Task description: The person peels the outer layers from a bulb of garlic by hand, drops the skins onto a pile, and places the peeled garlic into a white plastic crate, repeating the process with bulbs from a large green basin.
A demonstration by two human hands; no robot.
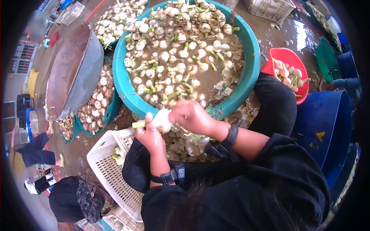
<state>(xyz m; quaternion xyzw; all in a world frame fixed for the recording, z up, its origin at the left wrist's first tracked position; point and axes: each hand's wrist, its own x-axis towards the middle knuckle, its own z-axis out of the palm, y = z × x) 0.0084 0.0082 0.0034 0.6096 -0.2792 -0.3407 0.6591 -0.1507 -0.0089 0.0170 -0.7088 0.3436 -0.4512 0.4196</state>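
My left hand (151, 135) is closed round a white garlic bulb (163, 121), whose short pale-green stem (139, 124) sticks out to the left. At the bulb's right side is my right hand (194, 118), its fingers bent together and slightly blurred; whatever they pinch is hidden. Just beyond both hands stands a big teal tub (251, 57) of muddy water. Several garlic bulbs (181, 68) float in it, heaped at the far side. Below my hands, loose peeled skins (189, 144) lie between my legs.
A red basin (304, 86) with cleaned bulbs stands at the right, near a blue barrel (327, 123). To the left are a white crate (125, 188), a metal trough (83, 73) and sacks of bulbs (101, 98). Another person (73, 200) bends at the lower left.
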